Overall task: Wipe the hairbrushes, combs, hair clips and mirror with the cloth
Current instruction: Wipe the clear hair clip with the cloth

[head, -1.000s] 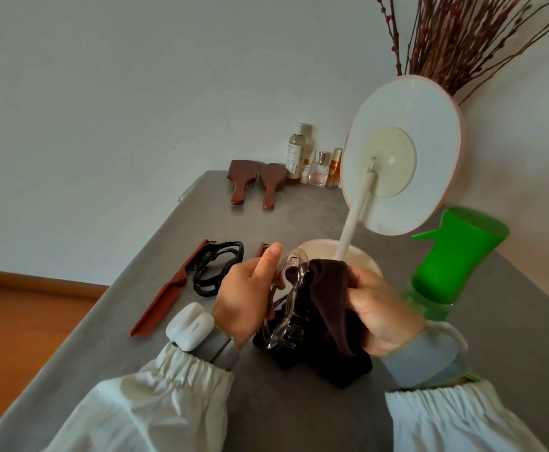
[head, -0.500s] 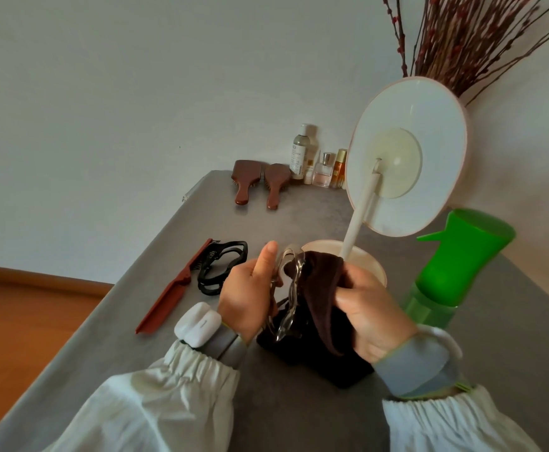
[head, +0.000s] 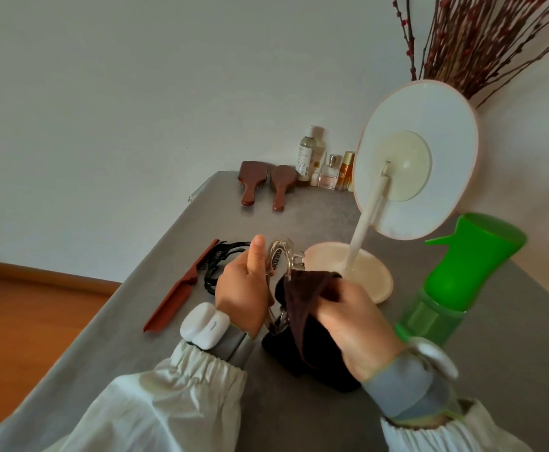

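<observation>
The clear hair clip [head: 279, 265] is up off the table, stood on end in the person's left hand [head: 244, 295], fingers wrapped round its lower half and the thumb pointing straight up along its side. Pressed against the clip's right edge is the dark brown cloth [head: 305, 308], bunched and pinched in the right hand [head: 354, 321], its loose tail hanging down to the grey tabletop [head: 299, 216]. Just behind the hands stands the mirror [head: 416, 158] on its cream dish-shaped base [head: 374, 275], its back turned this way. To the left, on the table, lie the black hair clip [head: 221, 259] and the reddish-brown comb [head: 182, 291], touching each other; two brown hairbrushes [head: 266, 184] sit at the far edge by a row of small bottles [head: 325, 161]. A green spray bottle [head: 455, 278] stands close by the right wrist. To my eye the worry is the clip's spring: squeeze too hard while rubbing and it could snap shut on the cloth or slip free. That right elbow could also knock the spray bottle over, or the hands could bump the mirror's stem.
</observation>
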The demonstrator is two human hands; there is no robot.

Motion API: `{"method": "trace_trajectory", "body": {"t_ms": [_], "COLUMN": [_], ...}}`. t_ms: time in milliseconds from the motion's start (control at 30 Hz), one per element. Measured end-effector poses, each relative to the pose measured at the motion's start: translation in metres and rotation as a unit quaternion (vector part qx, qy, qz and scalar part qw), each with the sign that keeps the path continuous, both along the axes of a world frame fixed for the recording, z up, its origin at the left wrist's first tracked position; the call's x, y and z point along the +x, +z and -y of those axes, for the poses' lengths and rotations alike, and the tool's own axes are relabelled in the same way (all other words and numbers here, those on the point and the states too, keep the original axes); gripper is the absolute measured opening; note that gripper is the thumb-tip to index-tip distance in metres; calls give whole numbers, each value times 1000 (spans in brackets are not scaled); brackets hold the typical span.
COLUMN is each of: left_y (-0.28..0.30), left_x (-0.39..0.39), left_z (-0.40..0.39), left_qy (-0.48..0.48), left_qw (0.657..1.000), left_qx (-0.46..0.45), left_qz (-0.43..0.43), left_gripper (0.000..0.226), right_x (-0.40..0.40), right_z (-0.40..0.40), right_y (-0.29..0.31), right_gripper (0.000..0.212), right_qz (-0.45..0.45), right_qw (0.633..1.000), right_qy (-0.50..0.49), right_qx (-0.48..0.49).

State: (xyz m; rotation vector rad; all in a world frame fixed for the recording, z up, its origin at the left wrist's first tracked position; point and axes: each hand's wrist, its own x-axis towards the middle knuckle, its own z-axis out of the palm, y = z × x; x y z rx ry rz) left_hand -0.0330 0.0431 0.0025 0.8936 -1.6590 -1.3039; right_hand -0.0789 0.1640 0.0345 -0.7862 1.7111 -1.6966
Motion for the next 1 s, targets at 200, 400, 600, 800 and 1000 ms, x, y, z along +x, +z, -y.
{"method": "trace_trajectory", "body": {"t_ms": [200,400,600,800,1000], "left_y": [2,-1,-3,-3,-4], "left_x": [3,1,-2,-5,-8], "left_z": [-3,-2,1,1,-1], "left_qy": [-17,-5,7,2,-14], "left_qw": [999,999,1000,994,982], "left_qx": [-50,-46,10,78,142], "left_qz": [-6,7,-23,-70,-123], "left_gripper": [50,58,66,63,65], "right_x": [-16,-18,-11,-15,-12], "right_z": [-4,-1,-2,-5,0], "right_y": [-3,-10,-4,0,-4], "right_gripper": [26,23,5,24,7], "right_qz": [197,141,75,123,18], "right_qw": [977,989,995,991,999], "right_qy": [53,40,67,52,-33], "right_qx": [-55,-6,-21,-29,-33]}}
